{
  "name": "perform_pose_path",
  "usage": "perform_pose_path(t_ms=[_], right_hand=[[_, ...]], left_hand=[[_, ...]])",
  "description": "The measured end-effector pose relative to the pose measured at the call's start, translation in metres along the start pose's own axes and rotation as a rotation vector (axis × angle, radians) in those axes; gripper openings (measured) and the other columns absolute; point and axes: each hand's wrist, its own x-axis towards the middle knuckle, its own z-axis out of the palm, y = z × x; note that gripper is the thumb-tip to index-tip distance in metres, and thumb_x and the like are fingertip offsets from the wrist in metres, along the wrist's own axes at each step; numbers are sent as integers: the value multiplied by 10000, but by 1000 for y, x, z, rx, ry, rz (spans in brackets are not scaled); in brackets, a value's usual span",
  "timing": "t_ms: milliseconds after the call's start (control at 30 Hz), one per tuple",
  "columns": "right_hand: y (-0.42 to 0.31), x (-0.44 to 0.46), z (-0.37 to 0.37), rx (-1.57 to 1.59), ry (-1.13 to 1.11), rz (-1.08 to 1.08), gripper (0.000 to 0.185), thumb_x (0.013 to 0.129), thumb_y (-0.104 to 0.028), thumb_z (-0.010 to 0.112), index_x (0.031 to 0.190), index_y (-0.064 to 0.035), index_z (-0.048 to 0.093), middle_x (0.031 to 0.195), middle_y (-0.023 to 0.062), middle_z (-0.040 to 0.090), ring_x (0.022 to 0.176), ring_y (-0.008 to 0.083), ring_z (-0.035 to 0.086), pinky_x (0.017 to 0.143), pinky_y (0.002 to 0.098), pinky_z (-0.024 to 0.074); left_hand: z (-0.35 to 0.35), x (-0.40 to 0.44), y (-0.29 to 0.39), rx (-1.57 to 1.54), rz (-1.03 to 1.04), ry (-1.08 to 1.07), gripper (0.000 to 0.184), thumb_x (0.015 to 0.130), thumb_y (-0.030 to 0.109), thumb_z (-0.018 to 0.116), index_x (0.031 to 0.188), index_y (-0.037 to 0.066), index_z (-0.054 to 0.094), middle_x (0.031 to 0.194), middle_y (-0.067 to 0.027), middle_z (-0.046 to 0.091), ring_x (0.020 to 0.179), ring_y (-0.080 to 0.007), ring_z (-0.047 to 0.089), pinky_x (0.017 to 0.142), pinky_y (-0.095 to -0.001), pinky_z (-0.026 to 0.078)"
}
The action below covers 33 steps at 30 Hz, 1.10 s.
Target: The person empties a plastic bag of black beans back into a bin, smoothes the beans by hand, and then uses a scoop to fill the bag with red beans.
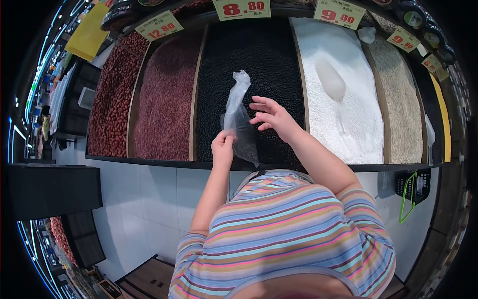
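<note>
My left hand (223, 148) pinches the side of a clear plastic bag (238, 112), which hangs over the bin of black beans (214, 55). The bag's top is bunched and twisted upright, and its lower part spreads out loosely to the right of that hand. A few dark bits may show at its bottom corner, but I cannot tell whether they are inside. Just right of the bag, my right hand (273, 117) is open with its fingers apart and curved toward the plastic.
Left of the black beans are bins of reddish grain (167, 94) and red beans (112, 99). A white grain bin (318, 129) with a scoop (330, 79) lies to the right, beside a beige grain bin (401, 94). A dark basket (420, 184) with a green handle stands at lower right.
</note>
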Motion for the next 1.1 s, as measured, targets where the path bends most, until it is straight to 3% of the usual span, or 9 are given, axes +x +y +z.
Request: perform_pose_path(t_ms=[167,300,400,500,600,700,867,1000,1100], right_hand=[[61,-2,-21,-253,18,-10,620,796,-228,707,1329,-79,428,1290,162,486,1147,258,499,955,370,428],[63,-19,-9,-223,-249,72,882,790,-262,719,1465,-118,170,1458,180,250,1251,325,402,1009,425,384],[55,-23,-5,-154,-354,41,1064,711,-251,788,1479,-137,62,1476,180,208,1273,343,376,1033,454,356],[50,-20,-4,-696,-270,-232,1174,637,-254,840,1480,-145,31,1474,199,202,1299,343,353,1050,436,342],[59,-2,-2,-822,-48,-383,1176,622,-279,842,1467,-75,48,1450,255,235,1345,366,274,1078,398,306],[29,5,10,-62,-124,-73,1173,649,-229,836,1467,-91,7,1458,168,281,1359,302,267,1090,408,290],[53,33,-12,-538,-75,-460,1202,688,-89,800,1458,-153,-121,1433,73,340,1330,193,309,1104,398,270],[56,28,-21,259,-158,-24,956,734,-57,734,1456,-135,113,1359,47,420,1219,190,440,1048,373,347],[47,26,-24,439,-42,-39,635,772,-81,691,1313,-118,361,1198,34,527,1094,187,525,885,369,475]], left_hand=[[7,13,42,-73,95,29,201,915,157,568,771,19,598,702,34,542,652,-36,447,596,-202,343],[20,28,76,-104,149,35,248,913,164,578,703,33,560,648,50,491,607,-26,389,554,-204,295],[29,39,95,-166,187,22,259,906,164,590,673,60,541,630,55,479,571,-20,377,526,-199,283],[37,51,113,-343,180,23,223,900,159,594,695,84,551,629,53,497,508,-22,383,487,-182,280],[46,55,128,-482,83,-18,177,905,144,576,749,62,566,660,22,542,532,-56,469,520,-202,382],[67,48,157,-568,-23,-81,146,914,126,546,801,36,563,702,-20,574,595,-105,551,598,-253,478],[72,69,157,-743,-232,-211,139,931,139,499,949,5,532,786,-73,588,694,-165,596,662,-322,513],[74,89,157,-881,-407,-340,211,945,189,475,1034,0,502,840,-105,588,763,-213,599,714,-379,515],[79,106,158,-908,-485,-343,270,953,222,457,1097,-6,480,896,-134,588,823,-253,598,763,-426,508]])
